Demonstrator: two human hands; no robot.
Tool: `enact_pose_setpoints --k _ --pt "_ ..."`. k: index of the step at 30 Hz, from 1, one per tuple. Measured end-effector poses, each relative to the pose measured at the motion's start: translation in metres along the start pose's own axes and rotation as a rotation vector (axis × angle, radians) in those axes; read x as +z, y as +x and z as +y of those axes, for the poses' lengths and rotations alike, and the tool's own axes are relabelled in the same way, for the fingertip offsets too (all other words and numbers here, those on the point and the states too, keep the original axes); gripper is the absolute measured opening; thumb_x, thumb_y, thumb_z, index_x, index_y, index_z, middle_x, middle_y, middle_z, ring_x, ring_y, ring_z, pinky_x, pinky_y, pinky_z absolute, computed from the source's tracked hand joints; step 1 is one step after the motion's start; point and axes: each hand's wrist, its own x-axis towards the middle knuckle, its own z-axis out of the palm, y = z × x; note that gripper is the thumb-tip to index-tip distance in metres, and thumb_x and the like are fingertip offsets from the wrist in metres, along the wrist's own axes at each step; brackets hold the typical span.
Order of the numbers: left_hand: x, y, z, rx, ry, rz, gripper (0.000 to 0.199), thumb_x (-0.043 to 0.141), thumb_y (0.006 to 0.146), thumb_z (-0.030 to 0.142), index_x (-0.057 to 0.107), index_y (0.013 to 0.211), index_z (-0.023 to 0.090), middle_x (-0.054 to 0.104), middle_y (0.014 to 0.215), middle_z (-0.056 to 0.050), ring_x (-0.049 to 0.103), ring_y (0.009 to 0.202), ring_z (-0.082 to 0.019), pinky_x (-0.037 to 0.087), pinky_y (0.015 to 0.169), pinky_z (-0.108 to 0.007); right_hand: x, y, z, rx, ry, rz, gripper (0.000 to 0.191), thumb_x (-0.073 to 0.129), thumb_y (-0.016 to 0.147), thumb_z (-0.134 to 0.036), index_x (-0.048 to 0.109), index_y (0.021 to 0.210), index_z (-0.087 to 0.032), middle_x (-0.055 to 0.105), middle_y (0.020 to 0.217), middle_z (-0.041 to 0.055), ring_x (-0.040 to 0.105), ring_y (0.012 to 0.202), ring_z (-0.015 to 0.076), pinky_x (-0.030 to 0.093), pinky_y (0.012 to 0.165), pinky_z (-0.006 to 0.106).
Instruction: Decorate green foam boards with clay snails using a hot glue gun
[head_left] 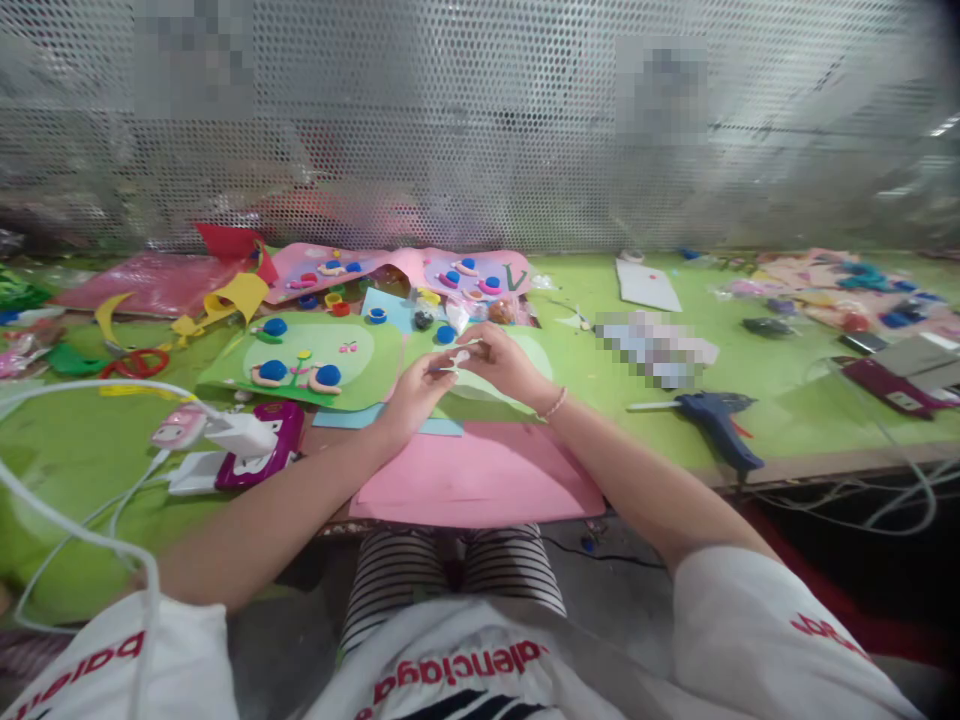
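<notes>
My left hand (pixel 421 392) and my right hand (pixel 504 362) meet over a green foam sheet (pixel 375 345) with pale green ovals. Between their pinched fingertips is a small whitish piece (pixel 459 358), too small and blurred to name. Both hands seem to grip it. Just beyond the fingers lies a round blue piece (pixel 445 335). On the sheet's left half sit snail-like figures (pixel 268 373) with blue domes, and a yellow flower (pixel 303 356) on a green stem. Under the hands, nearer to me, pink foam sheets (pixel 480 475) lie at the table edge.
Red-handled scissors (pixel 142 362) and a purple power strip (pixel 289 445) with white plugs and cables are at left. A blue glue gun (pixel 720 425) lies at right. A decorated pink sheet (pixel 409 265) lies behind, before a perforated metal screen (pixel 465 130).
</notes>
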Motion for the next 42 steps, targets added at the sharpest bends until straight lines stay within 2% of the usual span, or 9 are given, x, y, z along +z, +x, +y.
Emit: enact_pose_setpoints --k 5,14,18,22,28,33,35,39,42 --pt "-0.004 0.004 -0.004 -0.012 -0.057 -0.093 0.034 0.077 0.067 0.031 0.071 0.096 0.014 0.072 0.095 -0.007 0.066 0.09 -0.017 0.049 0.088 -0.031 0.01 -0.006 0.001 -0.078 -0.113 0.034 0.007 0.059 0.082 -0.028 0.065 0.084 -0.024 0.065 0.093 0.0053 0.06 0.088 0.0192 0.053 0.081 0.037" --pt "0.003 -0.008 0.01 -0.178 -0.19 -0.022 0.03 0.085 0.058 0.033 0.073 0.077 0.013 0.071 0.075 -0.005 0.065 0.068 -0.012 0.054 0.075 -0.028 0.004 -0.006 -0.002 -0.278 -0.158 -0.085 0.019 0.058 0.088 -0.025 0.07 0.102 -0.027 0.071 0.095 0.0047 0.061 0.093 0.0196 0.047 0.09 0.042" --pt "0.004 -0.012 0.007 -0.196 -0.161 0.02 0.036 0.085 0.057 0.039 0.073 0.078 0.012 0.07 0.071 -0.004 0.064 0.064 -0.011 0.054 0.068 -0.025 0.004 -0.008 -0.003 -0.251 -0.077 -0.204 0.026 0.062 0.085 -0.026 0.068 0.11 -0.025 0.07 0.101 0.0059 0.061 0.096 0.0182 0.05 0.085 0.037" --pt "0.005 -0.014 0.008 -0.212 -0.114 0.018 0.043 0.085 0.054 0.044 0.074 0.081 0.012 0.071 0.07 -0.005 0.066 0.065 -0.013 0.054 0.069 -0.027 0.009 -0.011 -0.001 -0.196 -0.073 -0.138 0.02 0.067 0.082 -0.025 0.072 0.101 -0.025 0.07 0.089 0.0037 0.062 0.086 0.016 0.053 0.079 0.033" --pt "0.005 -0.015 0.011 -0.169 -0.133 -0.017 0.036 0.08 0.064 0.045 0.072 0.075 0.012 0.073 0.078 -0.008 0.068 0.07 -0.017 0.054 0.074 -0.031 0.009 -0.012 -0.002 -0.125 -0.159 0.013 0.01 0.067 0.08 -0.024 0.073 0.089 -0.023 0.072 0.087 0.0016 0.066 0.076 0.0146 0.056 0.072 0.029" --pt "0.007 -0.013 0.017 -0.241 -0.202 0.071 0.014 0.069 0.08 0.024 0.069 0.076 0.011 0.072 0.074 -0.007 0.068 0.069 -0.013 0.053 0.078 -0.028 -0.007 -0.003 0.006 0.022 -0.075 0.199 0.015 0.071 0.076 -0.032 0.07 0.082 -0.019 0.072 0.084 0.0036 0.066 0.074 0.0149 0.056 0.069 0.029" --pt "0.009 -0.013 0.02 -0.282 -0.271 0.114 0.014 0.06 0.086 0.018 0.067 0.076 0.01 0.072 0.075 -0.008 0.068 0.07 -0.013 0.053 0.079 -0.027 -0.012 -0.001 0.009 0.024 -0.031 0.251 0.017 0.071 0.076 -0.031 0.069 0.086 -0.018 0.07 0.084 0.0039 0.065 0.073 0.0144 0.055 0.068 0.029" --pt "0.01 -0.012 0.023 -0.35 -0.397 0.112 0.023 0.051 0.092 0.022 0.063 0.077 0.01 0.072 0.08 -0.012 0.069 0.077 -0.017 0.053 0.083 -0.032 -0.008 -0.004 0.006 -0.086 -0.007 0.166 0.021 0.067 0.08 -0.027 0.064 0.1 -0.02 0.065 0.096 0.0059 0.067 0.078 0.0143 0.056 0.069 0.028" --pt "0.01 -0.013 0.02 -0.345 -0.419 0.042 0.024 0.049 0.093 0.023 0.065 0.08 0.01 0.072 0.08 -0.011 0.069 0.076 -0.017 0.053 0.08 -0.031 0.004 -0.009 0.005 -0.264 -0.177 0.034 0.016 0.064 0.083 -0.026 0.065 0.098 -0.02 0.062 0.102 0.0084 0.065 0.091 0.0178 0.057 0.081 0.034"
